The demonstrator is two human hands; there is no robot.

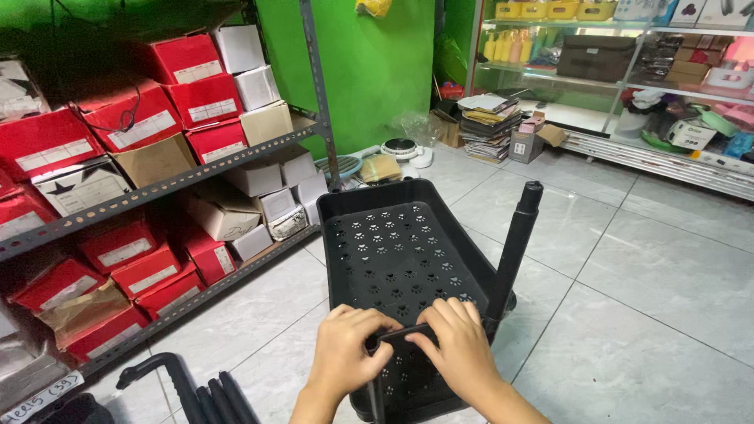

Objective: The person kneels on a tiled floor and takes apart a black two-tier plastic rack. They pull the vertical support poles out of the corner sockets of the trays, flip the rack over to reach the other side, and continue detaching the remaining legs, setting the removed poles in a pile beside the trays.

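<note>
Holding: we see the left hand (345,349) and right hand (458,345) both curled shut over a small black bar (397,336) at the near end of the black perforated tray (393,251).
Tray place: on the tiled floor (644,275), just right of the metal shoe rack (157,188).
Post: a black tube (514,247) stands upright at the tray's right rim.
Handling: we judge it light, stiff moulded plastic, smooth; best gripped at the rim.
Beside: loose black tubes (212,396) lie left of the tray.
</note>
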